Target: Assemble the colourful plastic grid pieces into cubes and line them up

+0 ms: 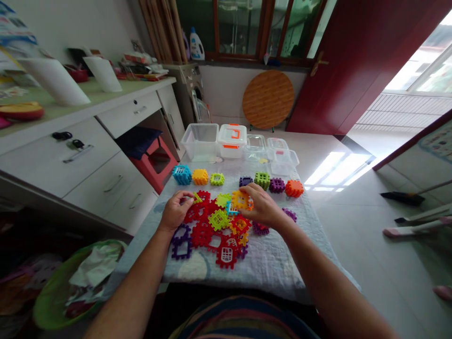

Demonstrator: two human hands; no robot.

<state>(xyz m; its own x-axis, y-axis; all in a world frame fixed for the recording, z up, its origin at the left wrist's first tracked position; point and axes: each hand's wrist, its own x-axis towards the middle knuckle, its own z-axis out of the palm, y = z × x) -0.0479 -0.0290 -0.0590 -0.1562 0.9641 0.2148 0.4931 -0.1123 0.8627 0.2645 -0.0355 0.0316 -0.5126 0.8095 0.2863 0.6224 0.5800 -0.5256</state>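
Note:
My left hand point(176, 209) is closed at the left of a loose heap of notched plastic building panels, pinching a yellow-green panel point(197, 198) by its edge. An orange-yellow panel point(240, 200) sits between the fingers and thumb of my right hand point(260, 206), over the heap's right part. Red panels point(202, 234) make up most of the pile. Among them lie a lime panel point(219, 219) and a blue panel point(231, 208), partly covered. Purple panels point(181, 248) lie at the left front.
Behind the heap stands a row of stacks: blue point(181, 174), yellow point(200, 176), green point(262, 179), purple point(277, 185) and orange point(294, 188) among them. Clear plastic boxes point(201, 141) line the table's far edge. A red stool point(160, 165) is at the left.

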